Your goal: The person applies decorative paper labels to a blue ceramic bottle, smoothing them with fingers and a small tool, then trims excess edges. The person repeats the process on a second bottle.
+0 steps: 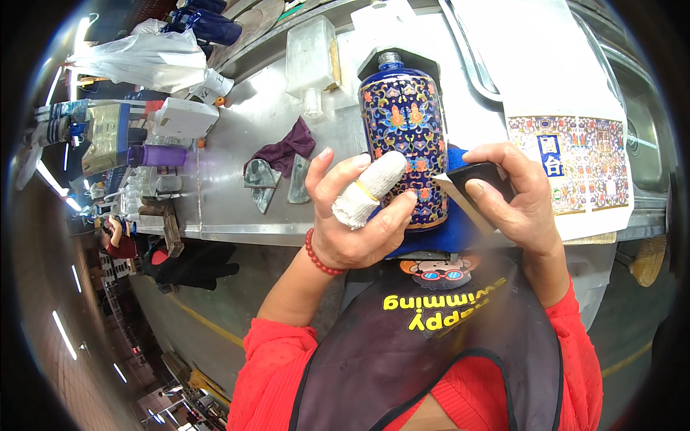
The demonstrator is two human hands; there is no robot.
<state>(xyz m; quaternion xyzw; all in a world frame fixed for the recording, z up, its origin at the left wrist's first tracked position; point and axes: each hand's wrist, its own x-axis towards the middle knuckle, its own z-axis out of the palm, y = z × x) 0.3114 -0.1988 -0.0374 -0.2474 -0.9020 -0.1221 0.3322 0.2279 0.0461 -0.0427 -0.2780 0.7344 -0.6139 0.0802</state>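
Bottle [404,136], blue with floral pattern, stands tilted on the worktop [237,144], my left hand [356,208] wrapped around it, my right hand [514,194] pinching what looks like a dark scraper [471,183] to its side; a slip could, I judge, scratch or topple it.

1 blue patterned bottle [402,122], 2 hands, 1 black scraper [478,183], 1 purple rag [284,151], 1 printed label sheet [571,161], 1 clear plastic jug [310,54]

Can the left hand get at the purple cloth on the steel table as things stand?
Probably not at once: the left hand grips the blue patterned bottle. The purple cloth lies uncovered just to its left, nothing between, so it could reach once the bottle is released.
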